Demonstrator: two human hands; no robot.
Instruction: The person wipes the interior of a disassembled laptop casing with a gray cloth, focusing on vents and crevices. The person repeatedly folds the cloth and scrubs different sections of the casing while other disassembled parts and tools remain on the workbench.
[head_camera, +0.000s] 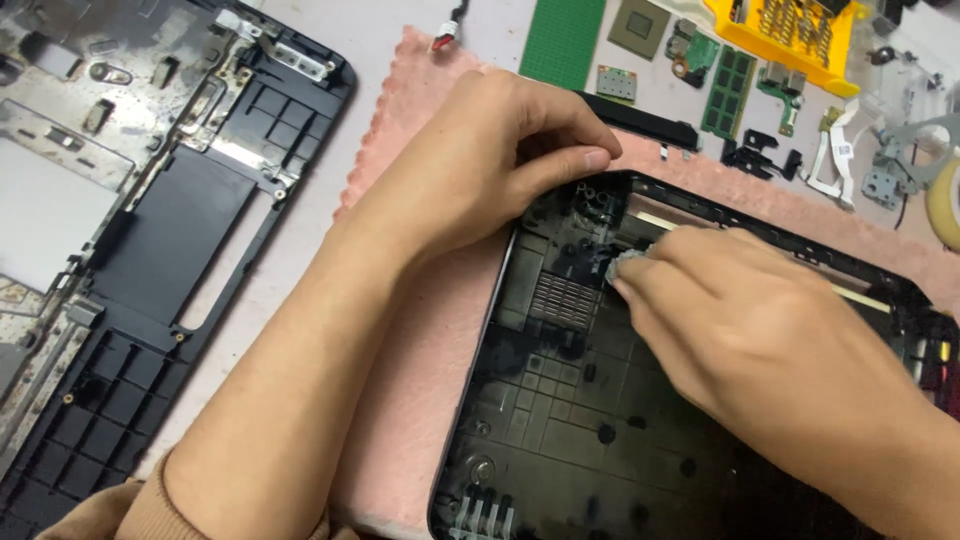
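A black plastic laptop bottom case (560, 400) lies open side up on a pink cloth (420, 330). My left hand (490, 160) rests on the case's upper left corner, fingers curled over the rim and gripping it. My right hand (740, 320) is inside the case near its upper edge, fingertips pinched on a small grey wad (625, 265) pressed against the inner plastic close to a ribbed vent grille (565, 298).
A second dismantled laptop frame (150, 230), black and metal, lies at the left. Along the back sit a green board (562, 40), small circuit boards and a memory stick (728, 90), a yellow tray (790, 35), white ribbon cable (830, 160) and metal brackets (905, 160).
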